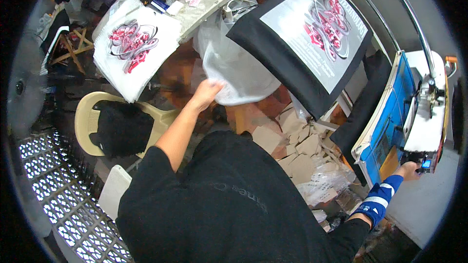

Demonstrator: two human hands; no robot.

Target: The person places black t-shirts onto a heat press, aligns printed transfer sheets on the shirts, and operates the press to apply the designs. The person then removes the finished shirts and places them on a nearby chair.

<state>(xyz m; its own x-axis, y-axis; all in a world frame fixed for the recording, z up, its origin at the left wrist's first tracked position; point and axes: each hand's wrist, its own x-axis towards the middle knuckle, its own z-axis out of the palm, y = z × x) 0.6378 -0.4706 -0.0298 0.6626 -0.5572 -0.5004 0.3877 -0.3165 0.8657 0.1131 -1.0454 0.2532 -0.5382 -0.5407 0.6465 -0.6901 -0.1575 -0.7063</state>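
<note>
Left hand (pixel 207 92) at edge of translucent plastic (pixel 243 73), right hand (pixel 410 170), well apart, at machine (pixel 425 131).

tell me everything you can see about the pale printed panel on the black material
The pale printed panel is a flat, light-grey rectangle with a slight sheen, bearing a looping pink-red and grey motif with larger lettering beyond it and smaller lines below. It lies slantwise in the view, right of centre near the top, on black material that looks like cloth and frames it. Whether it is a separate sheet or fixed down isn't clear. Neither hand touches it.
</note>
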